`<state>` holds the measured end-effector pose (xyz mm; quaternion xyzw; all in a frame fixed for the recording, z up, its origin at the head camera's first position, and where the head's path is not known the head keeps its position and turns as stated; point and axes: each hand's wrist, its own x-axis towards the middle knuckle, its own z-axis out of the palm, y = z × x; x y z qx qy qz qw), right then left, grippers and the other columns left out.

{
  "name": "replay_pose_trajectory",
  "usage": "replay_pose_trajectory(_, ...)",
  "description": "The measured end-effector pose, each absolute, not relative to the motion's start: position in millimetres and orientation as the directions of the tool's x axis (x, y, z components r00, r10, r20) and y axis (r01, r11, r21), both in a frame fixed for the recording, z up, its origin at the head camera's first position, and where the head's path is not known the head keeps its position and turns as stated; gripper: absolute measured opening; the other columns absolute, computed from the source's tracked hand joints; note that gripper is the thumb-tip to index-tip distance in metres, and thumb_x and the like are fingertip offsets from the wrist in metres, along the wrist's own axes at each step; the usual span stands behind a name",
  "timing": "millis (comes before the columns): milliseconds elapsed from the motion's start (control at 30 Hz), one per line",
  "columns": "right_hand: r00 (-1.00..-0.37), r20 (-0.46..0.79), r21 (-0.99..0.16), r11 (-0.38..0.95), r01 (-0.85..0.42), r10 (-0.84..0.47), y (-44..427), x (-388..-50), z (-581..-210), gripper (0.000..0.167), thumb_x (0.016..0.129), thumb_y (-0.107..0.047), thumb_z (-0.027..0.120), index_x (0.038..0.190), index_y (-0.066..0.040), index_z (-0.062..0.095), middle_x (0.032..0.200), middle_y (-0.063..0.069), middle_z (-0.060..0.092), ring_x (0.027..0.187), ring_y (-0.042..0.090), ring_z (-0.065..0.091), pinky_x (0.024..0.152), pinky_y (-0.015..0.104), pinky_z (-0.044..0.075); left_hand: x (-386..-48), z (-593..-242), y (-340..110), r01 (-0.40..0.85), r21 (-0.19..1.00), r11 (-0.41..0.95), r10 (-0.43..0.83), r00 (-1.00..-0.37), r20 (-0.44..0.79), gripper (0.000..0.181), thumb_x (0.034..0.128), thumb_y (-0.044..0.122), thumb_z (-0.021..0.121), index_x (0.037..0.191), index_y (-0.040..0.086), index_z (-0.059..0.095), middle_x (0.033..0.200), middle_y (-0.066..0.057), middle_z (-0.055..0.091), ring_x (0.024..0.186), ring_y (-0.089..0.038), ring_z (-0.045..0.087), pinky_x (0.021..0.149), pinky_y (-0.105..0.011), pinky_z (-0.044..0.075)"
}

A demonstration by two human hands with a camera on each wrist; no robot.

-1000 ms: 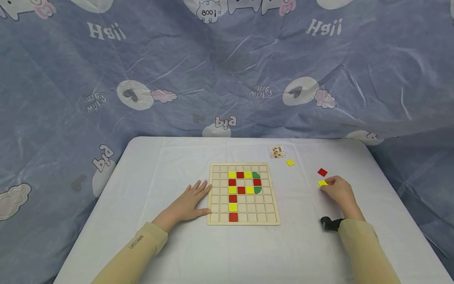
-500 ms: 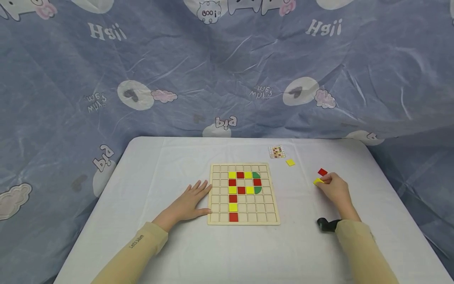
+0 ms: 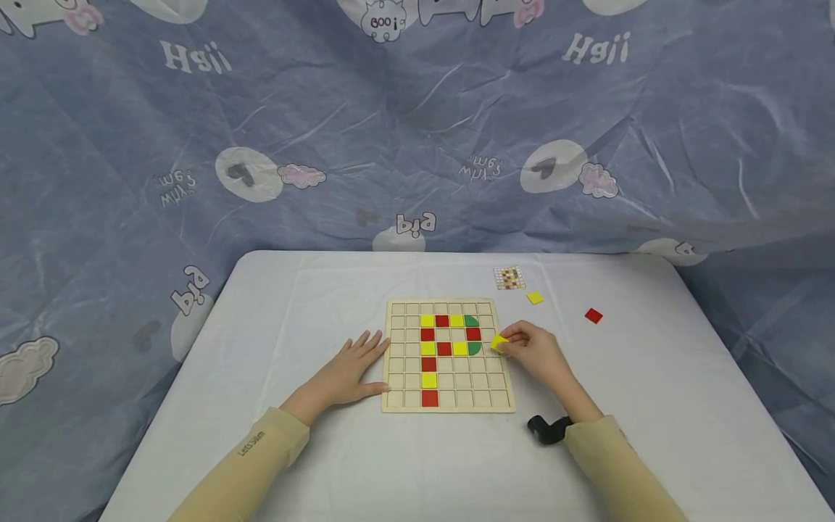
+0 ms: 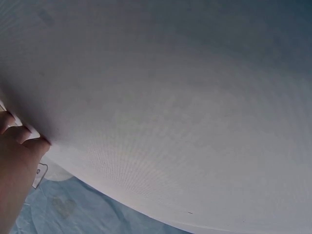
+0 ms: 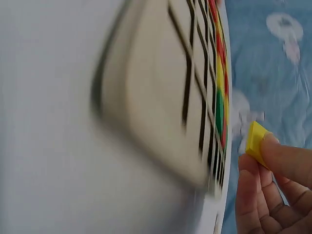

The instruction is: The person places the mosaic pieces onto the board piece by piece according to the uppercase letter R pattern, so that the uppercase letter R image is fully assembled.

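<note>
My right hand (image 3: 536,353) pinches a yellow square tile (image 5: 254,138) between thumb and fingers, over the right edge of the wooden grid board (image 3: 457,400). Red, yellow and green tiles on the board form a P-like figure; the green ones (image 3: 474,349) are rounded. At the board's left edge, my left hand (image 3: 349,373) lies flat with fingers spread, its fingertips touching the rim. In the left wrist view only part of the left hand (image 4: 19,161) shows. The right wrist view has the board (image 5: 161,83) blurred beside the raised tile.
A small printed pattern card (image 3: 509,278) lies behind the board, with a loose yellow tile (image 3: 535,298) beside it. Farther right is a red tile (image 3: 593,316). A black device (image 3: 548,430) sits at my right wrist. Patterned blue cloth (image 3: 417,130) hangs behind the white table (image 3: 326,290).
My right hand has carried the yellow tile leftward from near the red tile to the board's right edge. The left hand stays in place.
</note>
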<state>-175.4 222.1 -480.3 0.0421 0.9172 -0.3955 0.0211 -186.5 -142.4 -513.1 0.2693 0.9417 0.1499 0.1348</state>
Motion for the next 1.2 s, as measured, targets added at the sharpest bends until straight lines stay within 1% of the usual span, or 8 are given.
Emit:
replay_pose_trajectory(133,-0.997,-0.075,-0.741,0.67,0.045,-0.017,185,-171,-482,0.018,0.082,-0.013,0.08,0.096,-0.007,0.069,0.087,0.004,0.069,0.076,0.014,0.062,0.067,0.021,0.051,-186,-513,-142,0.464,0.36,0.81,0.547,-0.819,-0.176,0.09,0.0872,0.06,0.063,0.158,0.019,0.026,0.165,-0.007,0.021,0.153,-0.033,0.013,0.123,-0.055,0.015)
replay_pose_trajectory(267,-0.995,-0.082,-0.744,0.668,0.019,-0.063,159,-171,-486,0.016,0.081,-0.015,0.081,0.091,-0.009,0.07,0.081,0.0,0.068,0.072,0.011,0.06,0.066,0.021,0.051,-187,-514,-142,0.464,0.358,0.81,0.546,-0.819,-0.174,0.09,0.0873,0.061,0.063,0.158,0.02,0.025,0.165,-0.007,0.02,0.153,-0.033,0.013,0.123,-0.055,0.015)
replay_pose_trajectory(533,-0.99,-0.077,-0.723,0.69,-0.028,-0.12,137,-175,-489,0.007,0.082,-0.013,0.08,0.086,-0.012,0.073,0.075,-0.003,0.067,0.067,0.01,0.057,0.064,0.022,0.05,-188,-515,-143,0.464,0.361,0.809,0.546,-0.82,-0.171,0.09,0.0877,0.062,0.062,0.158,0.02,0.024,0.165,-0.006,0.019,0.154,-0.032,0.012,0.124,-0.054,0.014)
replay_pose_trajectory(800,-0.989,-0.028,-0.646,0.757,-0.095,-0.148,131,-178,-492,0.004,0.082,-0.009,0.08,0.082,-0.01,0.075,0.082,0.0,0.06,0.069,0.011,0.053,0.064,0.022,0.048,-189,-515,-144,0.461,0.359,0.812,0.541,-0.824,-0.168,0.09,0.0875,0.061,0.062,0.158,0.02,0.025,0.165,-0.006,0.019,0.153,-0.032,0.012,0.124,-0.054,0.014)
replay_pose_trajectory(900,-0.987,-0.028,-0.636,0.765,-0.104,-0.158,131,-177,-492,0.005,0.082,-0.009,0.079,0.085,-0.009,0.075,0.083,0.0,0.06,0.071,0.011,0.053,0.065,0.021,0.048,-189,-515,-144,0.455,0.36,0.815,0.536,-0.827,-0.168,0.09,0.087,0.062,0.063,0.158,0.02,0.025,0.165,-0.005,0.02,0.153,-0.032,0.013,0.124,-0.054,0.015)
replay_pose_trajectory(967,-0.988,-0.036,-0.649,0.755,-0.092,-0.152,134,-177,-491,0.008,0.083,-0.011,0.079,0.089,-0.008,0.075,0.083,0.0,0.061,0.071,0.011,0.054,0.065,0.021,0.049,-189,-516,-144,0.452,0.36,0.816,0.533,-0.829,-0.17,0.09,0.0868,0.062,0.063,0.158,0.02,0.026,0.165,-0.005,0.02,0.153,-0.032,0.013,0.124,-0.054,0.015)
replay_pose_trajectory(1067,-0.992,-0.04,-0.679,0.732,-0.064,-0.123,147,-177,-486,0.012,0.084,-0.013,0.078,0.094,-0.007,0.075,0.087,0.001,0.064,0.074,0.011,0.057,0.068,0.023,0.05,-188,-516,-144,0.452,0.36,0.816,0.535,-0.827,-0.174,0.09,0.0869,0.062,0.062,0.158,0.021,0.025,0.165,-0.005,0.019,0.153,-0.032,0.013,0.124,-0.054,0.014)
replay_pose_trajectory(1200,-0.999,-0.027,-0.707,0.707,-0.008,-0.038,185,-184,-481,0.015,0.088,-0.014,0.075,0.1,-0.006,0.073,0.095,0.008,0.068,0.079,0.016,0.061,0.068,0.026,0.052,-187,-515,-143,0.461,0.359,0.811,0.544,-0.822,-0.172,0.09,0.0872,0.061,0.063,0.158,0.02,0.026,0.165,-0.006,0.02,0.153,-0.033,0.013,0.123,-0.055,0.015)
